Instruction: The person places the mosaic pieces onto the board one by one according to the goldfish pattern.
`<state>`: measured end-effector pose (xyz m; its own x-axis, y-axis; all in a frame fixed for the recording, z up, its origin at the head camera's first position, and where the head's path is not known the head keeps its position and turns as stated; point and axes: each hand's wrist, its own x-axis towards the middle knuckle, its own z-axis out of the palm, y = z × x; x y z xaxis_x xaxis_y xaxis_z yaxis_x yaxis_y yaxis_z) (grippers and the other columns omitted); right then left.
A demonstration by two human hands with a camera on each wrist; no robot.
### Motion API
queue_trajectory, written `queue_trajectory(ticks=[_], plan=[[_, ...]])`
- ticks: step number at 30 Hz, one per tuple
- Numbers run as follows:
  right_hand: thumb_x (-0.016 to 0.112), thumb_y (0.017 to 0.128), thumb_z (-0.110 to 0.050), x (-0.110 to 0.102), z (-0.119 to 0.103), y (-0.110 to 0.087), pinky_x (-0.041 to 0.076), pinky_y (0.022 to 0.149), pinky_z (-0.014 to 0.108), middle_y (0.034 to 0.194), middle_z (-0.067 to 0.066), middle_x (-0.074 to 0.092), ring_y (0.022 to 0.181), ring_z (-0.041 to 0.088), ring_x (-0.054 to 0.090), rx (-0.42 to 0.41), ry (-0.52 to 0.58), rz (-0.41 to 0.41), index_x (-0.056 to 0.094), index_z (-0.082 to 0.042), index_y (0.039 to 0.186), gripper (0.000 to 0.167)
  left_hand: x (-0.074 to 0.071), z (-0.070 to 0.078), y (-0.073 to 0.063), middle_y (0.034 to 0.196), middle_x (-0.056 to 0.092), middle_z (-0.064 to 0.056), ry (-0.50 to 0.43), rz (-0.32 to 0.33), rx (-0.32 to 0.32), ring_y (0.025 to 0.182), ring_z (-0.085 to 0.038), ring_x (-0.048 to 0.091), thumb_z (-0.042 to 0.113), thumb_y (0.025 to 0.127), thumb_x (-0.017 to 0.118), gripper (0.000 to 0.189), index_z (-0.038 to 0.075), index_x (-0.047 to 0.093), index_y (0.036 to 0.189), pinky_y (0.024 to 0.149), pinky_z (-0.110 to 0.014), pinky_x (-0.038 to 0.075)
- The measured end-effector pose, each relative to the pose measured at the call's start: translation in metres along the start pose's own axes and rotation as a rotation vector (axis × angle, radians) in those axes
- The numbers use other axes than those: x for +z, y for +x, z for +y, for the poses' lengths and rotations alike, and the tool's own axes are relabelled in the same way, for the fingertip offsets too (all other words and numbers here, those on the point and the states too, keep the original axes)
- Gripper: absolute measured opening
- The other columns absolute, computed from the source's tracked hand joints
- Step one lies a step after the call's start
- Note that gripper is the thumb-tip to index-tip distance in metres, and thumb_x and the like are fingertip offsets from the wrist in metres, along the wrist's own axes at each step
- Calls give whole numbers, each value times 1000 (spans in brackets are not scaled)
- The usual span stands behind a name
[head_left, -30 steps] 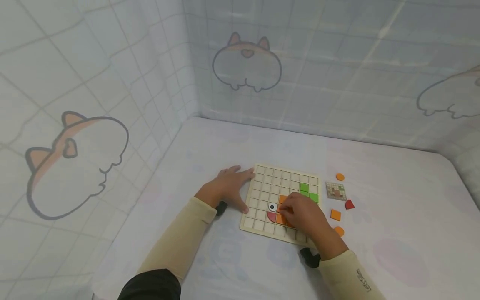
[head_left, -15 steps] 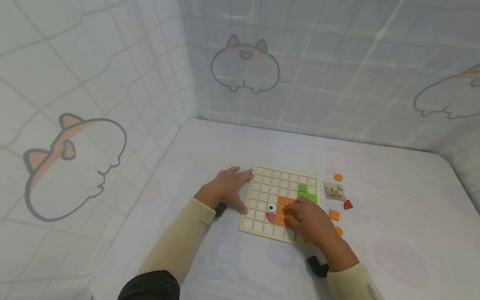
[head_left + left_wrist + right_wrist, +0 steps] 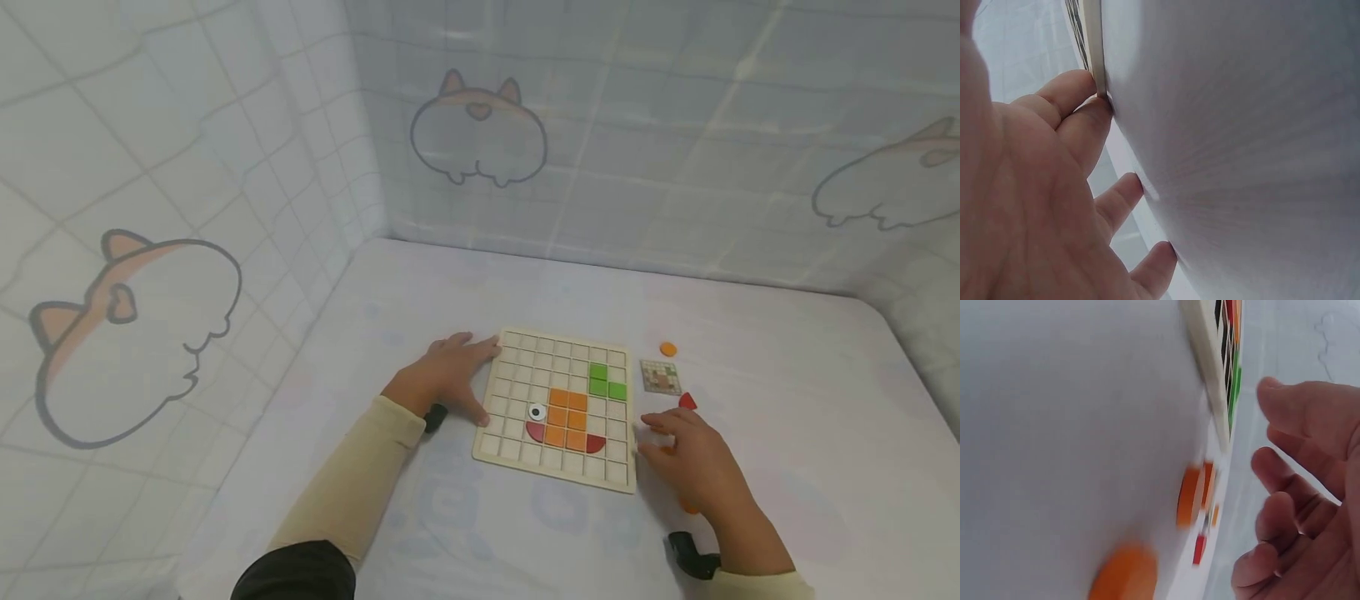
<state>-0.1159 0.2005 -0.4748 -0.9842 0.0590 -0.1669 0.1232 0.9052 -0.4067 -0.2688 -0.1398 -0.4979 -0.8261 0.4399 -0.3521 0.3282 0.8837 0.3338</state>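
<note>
A pale wooden grid board (image 3: 517,367) lies on the table, a block of orange squares (image 3: 566,419) set into it. Around the block sit an eye disc (image 3: 537,412), a pink-red quarter-round piece (image 3: 535,431) and a red one (image 3: 596,443); green squares (image 3: 598,379) are up and to the right. My left hand (image 3: 446,375), fingers spread, touches the board's left edge. Just past the right edge, my right hand (image 3: 697,458) hovers above loose pieces with nothing between its loosely bent fingers. An orange square (image 3: 1191,497) and an orange round piece (image 3: 1125,572) show below it in the right wrist view.
To the right of the board lie a small pattern card (image 3: 660,377), an orange disc (image 3: 668,349) and a red quarter-round piece (image 3: 687,401). White fabric walls (image 3: 637,167) with animal drawings enclose the table at the back and sides.
My right hand has left the orange squares and moved right, off the board, over the loose pieces. The orange block and a red piece beside it are uncovered. My left hand stays put.
</note>
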Motion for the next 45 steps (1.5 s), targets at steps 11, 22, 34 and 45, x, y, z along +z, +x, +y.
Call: queue_trajectory(ticks=[11, 22, 34, 45], plan=[[82, 85, -25, -3, 22, -2, 53, 72, 36, 113, 12, 63, 90, 24, 54, 168, 1, -166, 72, -7, 121, 41, 0, -1, -1, 168, 24, 12, -9, 2, 6, 157, -31, 14, 63, 53, 94, 127, 41, 28, 160, 118, -63, 28], [81, 86, -30, 0, 14, -2, 46, 60, 30, 105, 7, 65, 82, 23, 52, 192, 47, -138, 73, -8, 119, 41, 0, -1, -1, 169, 24, 3, -16, -6, -10, 156, -34, 16, 62, 54, 94, 129, 43, 24, 161, 117, -64, 31], [81, 86, -30, 17, -53, 11, 55, 93, 47, 119, 3, 70, 107, 23, 61, -26, 83, -80, 78, -17, 110, 28, -3, 2, -4, 169, 26, 2, -17, -13, -10, 156, -34, 16, 61, 56, 94, 128, 42, 23, 161, 117, -64, 30], [83, 85, -31, 46, -98, 32, 53, 90, 38, 95, -13, 68, 94, 12, 58, -281, 58, -91, 78, -26, 100, 17, -2, 1, -1, 169, 23, 9, 0, -17, -11, 156, -34, 15, 63, 56, 92, 125, 44, 25, 160, 115, -66, 32]])
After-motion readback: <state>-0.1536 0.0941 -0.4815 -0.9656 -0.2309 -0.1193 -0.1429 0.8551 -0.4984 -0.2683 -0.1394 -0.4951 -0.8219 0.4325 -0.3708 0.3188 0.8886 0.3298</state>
